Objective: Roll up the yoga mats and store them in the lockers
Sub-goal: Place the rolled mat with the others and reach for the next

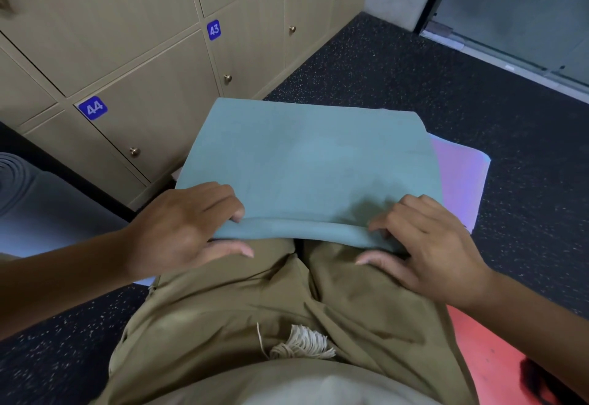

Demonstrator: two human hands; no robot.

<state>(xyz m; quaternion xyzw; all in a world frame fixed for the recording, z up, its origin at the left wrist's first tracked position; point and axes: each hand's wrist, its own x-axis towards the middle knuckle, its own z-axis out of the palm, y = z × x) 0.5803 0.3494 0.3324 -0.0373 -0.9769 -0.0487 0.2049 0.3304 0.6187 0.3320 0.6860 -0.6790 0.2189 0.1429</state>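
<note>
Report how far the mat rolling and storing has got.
Done, it seems: one grey mat lies rolled on the floor at left, not yet stored. In hand: the left hand and right hand curl the near edge of the teal mat into its first turn. Left: finish that roll, then the lilac mat beneath it; the lockers in view are all closed.

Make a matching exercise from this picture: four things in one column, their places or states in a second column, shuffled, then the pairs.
Things:
1. teal mat
2. grey mat
3. pink mat
4. locker 44

States:
A. door closed
B. already rolled, on the floor at left
C. near edge being curled by the left hand and right hand
D. flat beneath another mat

Pairs: 1-C, 2-B, 3-D, 4-A
</note>
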